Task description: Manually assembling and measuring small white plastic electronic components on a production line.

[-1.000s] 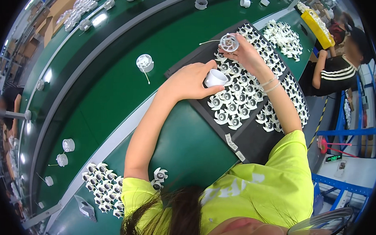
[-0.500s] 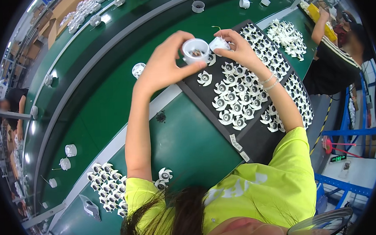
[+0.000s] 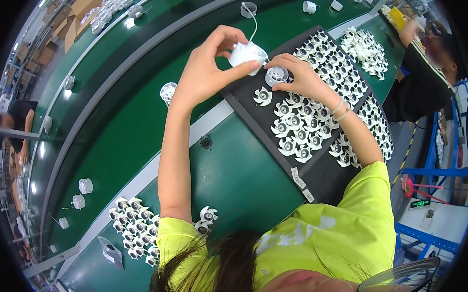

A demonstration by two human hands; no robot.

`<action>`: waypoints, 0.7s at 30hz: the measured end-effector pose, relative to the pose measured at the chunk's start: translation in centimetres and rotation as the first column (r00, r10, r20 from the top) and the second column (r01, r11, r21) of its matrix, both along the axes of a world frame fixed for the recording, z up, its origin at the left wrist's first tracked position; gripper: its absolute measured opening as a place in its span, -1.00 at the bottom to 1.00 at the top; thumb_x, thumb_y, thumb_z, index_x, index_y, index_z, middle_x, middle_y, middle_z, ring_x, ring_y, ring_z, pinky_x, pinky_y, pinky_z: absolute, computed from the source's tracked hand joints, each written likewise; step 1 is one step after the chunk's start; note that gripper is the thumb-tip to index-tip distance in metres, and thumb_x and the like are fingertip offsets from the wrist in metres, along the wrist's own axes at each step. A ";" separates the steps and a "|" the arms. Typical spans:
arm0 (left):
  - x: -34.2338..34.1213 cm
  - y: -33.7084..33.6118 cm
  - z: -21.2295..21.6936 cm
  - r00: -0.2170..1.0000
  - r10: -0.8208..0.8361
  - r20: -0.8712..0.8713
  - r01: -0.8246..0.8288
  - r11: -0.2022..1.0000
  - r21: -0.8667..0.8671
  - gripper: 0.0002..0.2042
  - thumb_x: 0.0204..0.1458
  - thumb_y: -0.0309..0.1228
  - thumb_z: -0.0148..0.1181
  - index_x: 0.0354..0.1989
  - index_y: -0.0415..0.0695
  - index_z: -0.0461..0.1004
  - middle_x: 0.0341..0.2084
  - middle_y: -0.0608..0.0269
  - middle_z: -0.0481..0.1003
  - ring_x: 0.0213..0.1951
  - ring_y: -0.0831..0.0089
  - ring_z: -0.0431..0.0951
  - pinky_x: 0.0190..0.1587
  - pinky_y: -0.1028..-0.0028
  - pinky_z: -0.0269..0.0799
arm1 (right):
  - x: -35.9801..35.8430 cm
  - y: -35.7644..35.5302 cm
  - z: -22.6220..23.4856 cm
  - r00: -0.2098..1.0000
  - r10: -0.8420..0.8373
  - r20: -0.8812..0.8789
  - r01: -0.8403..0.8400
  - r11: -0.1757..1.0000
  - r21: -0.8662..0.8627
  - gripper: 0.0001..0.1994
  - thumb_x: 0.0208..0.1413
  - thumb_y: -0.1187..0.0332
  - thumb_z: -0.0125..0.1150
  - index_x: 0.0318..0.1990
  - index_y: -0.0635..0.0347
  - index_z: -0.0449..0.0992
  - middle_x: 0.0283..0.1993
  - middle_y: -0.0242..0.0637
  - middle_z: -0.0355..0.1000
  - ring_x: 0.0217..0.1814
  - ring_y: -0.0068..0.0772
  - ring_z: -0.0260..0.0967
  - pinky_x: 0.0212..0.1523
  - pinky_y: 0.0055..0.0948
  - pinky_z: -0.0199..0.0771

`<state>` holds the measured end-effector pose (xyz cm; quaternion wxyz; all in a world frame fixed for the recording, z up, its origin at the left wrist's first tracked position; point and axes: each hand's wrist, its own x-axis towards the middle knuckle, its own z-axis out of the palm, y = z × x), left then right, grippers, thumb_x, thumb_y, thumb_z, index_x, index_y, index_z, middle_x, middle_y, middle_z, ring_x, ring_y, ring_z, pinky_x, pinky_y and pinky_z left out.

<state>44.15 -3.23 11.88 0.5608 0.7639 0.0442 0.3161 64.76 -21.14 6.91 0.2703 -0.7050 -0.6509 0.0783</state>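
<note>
My left hand (image 3: 207,69) grips a white round plastic fan housing (image 3: 247,55) over the far edge of the black tray. The housing is tilted, its side wall showing, and a thin white cable rises behind it. Just right of it and slightly nearer, my right hand (image 3: 307,80) pinches a second white round part (image 3: 277,76), its spoked face turned up. The two parts are close together; whether they touch is hard to tell. Beneath my right hand, rows of white fan impellers (image 3: 306,117) with dark hubs lie on the black tray (image 3: 259,126).
A green conveyor (image 3: 118,125) curves past, carrying several white housings, one (image 3: 167,91) beside my left wrist. Impellers (image 3: 136,228) and a plastic bag (image 3: 111,253) lie on the green table at left. More impellers (image 3: 365,51) are heaped at far right, near a co-worker (image 3: 424,75).
My left hand has turned its housing from open end up to side wall showing. My right hand has moved slightly nearer, and its part now faces up.
</note>
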 end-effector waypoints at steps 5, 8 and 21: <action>0.3 -0.2 -0.7 0.951 -0.065 -0.302 0.132 0.969 0.206 -0.63 -0.08 -0.53 0.39 -0.08 -0.12 0.44 -0.19 0.28 0.53 -0.12 0.40 0.56 0.03 0.47 0.45 | -0.1 -0.3 -0.3 0.998 -0.021 -0.062 0.021 1.000 0.000 -0.52 -0.12 0.40 0.50 0.04 -0.01 0.56 -0.03 -0.42 0.48 -0.06 -0.33 0.47 0.01 -0.39 0.47; 1.0 -0.6 -2.8 0.926 -0.170 -0.336 0.228 0.964 0.140 -0.62 -0.19 -0.52 0.43 -0.16 -0.11 0.45 -0.26 0.27 0.55 -0.23 0.37 0.54 -0.04 0.41 0.47 | 0.1 -0.1 -0.2 0.996 -0.029 -0.089 0.024 0.998 -0.058 -0.52 -0.13 0.39 0.52 0.03 -0.01 0.56 -0.06 -0.42 0.49 -0.07 -0.35 0.47 0.00 -0.39 0.47; 2.8 -3.5 -5.9 0.874 -0.110 -0.474 0.311 0.875 0.370 -0.51 -0.25 -0.59 0.42 -0.06 -0.08 0.44 -0.17 0.27 0.54 -0.15 0.29 0.53 0.00 0.34 0.44 | 3.2 8.7 -1.2 0.982 -0.155 -0.103 0.172 0.968 0.180 -0.55 0.04 0.40 0.43 0.13 0.01 0.52 0.03 -0.34 0.51 -0.01 -0.41 0.51 0.05 -0.43 0.53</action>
